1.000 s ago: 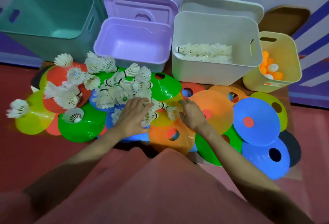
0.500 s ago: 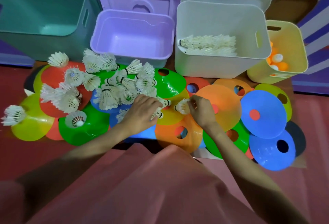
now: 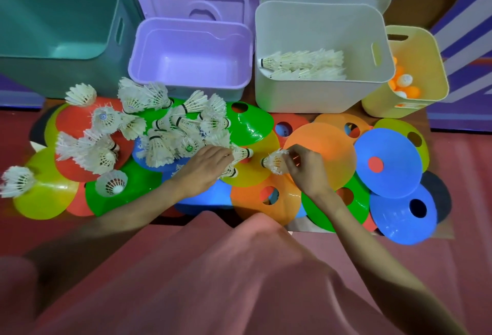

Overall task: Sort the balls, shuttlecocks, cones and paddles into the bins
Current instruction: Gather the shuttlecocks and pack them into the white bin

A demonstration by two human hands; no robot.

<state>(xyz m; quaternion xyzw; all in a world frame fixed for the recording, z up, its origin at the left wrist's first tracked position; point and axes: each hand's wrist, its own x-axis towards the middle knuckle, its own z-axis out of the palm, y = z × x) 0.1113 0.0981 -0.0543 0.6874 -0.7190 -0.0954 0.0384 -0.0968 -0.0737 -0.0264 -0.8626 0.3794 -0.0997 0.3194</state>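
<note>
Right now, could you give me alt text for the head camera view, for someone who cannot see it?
A person's right hand pinches a white shuttlecock while the left hand holds more shuttlecocks, above a heap of coloured flat cones. Behind stand four open bins: teal, purple, white holding shuttlecocks, and yellow holding balls.

- Four bins (image 3: 319, 95) stand in a row along the far wall, lids (image 3: 198, 2) propped behind the middle two.
- Shuttlecocks (image 3: 306, 66) lie in the third bin from the left; balls (image 3: 404, 87) fill the far-right one.
- Cones (image 3: 330, 159) overlap across the floor before the bins.
- Loose shuttlecocks (image 3: 159, 145) lie on the left cones.
</note>
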